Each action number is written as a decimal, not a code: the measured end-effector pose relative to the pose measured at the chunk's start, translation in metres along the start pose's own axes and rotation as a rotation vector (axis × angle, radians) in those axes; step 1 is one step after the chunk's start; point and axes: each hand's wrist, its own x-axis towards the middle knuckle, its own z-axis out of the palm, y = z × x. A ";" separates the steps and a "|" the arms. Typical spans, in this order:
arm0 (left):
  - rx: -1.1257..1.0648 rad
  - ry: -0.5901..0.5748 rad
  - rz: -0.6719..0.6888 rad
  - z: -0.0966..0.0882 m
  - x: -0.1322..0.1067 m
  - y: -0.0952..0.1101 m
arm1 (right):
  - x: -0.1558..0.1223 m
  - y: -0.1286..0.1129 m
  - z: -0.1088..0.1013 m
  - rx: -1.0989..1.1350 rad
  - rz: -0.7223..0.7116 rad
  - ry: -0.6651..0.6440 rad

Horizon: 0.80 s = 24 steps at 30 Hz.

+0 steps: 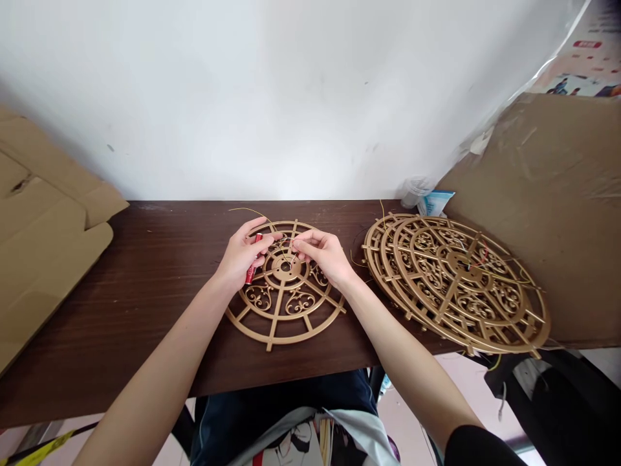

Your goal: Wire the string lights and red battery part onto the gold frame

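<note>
A round gold-coloured openwork metal disc (274, 327), with scrolls between its spokes, lies flat on the dark table. Over its left inner part is my left hand (242, 252), with a slim red cylinder (251, 274) held against the palm under the fingers. The left thumb and forefinger reach toward the disc's centre. My right hand (323, 254) hovers right of the central hub, its thumb and forefinger pinched on a thin wire (293, 259) near the hub. A yellow wire (247, 209) trails out past the disc's far left rim.
Several similar gold discs (451, 323) are stacked to the right, with loose wires on top. Behind them stand a clear plastic cup (416, 189) and a blue-white packet (435, 202). Cardboard (48, 213) leans at the left, and a large carton (553, 213) rises at the right.
</note>
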 end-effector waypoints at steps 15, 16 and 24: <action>0.304 -0.184 0.093 0.002 -0.002 -0.006 | -0.001 0.000 0.000 -0.034 -0.019 0.006; 0.309 -0.182 0.095 0.002 -0.001 -0.007 | 0.000 0.001 0.000 -0.037 -0.020 0.007; 0.365 -0.157 0.163 0.004 0.000 -0.010 | 0.002 0.009 -0.001 -0.131 -0.128 0.006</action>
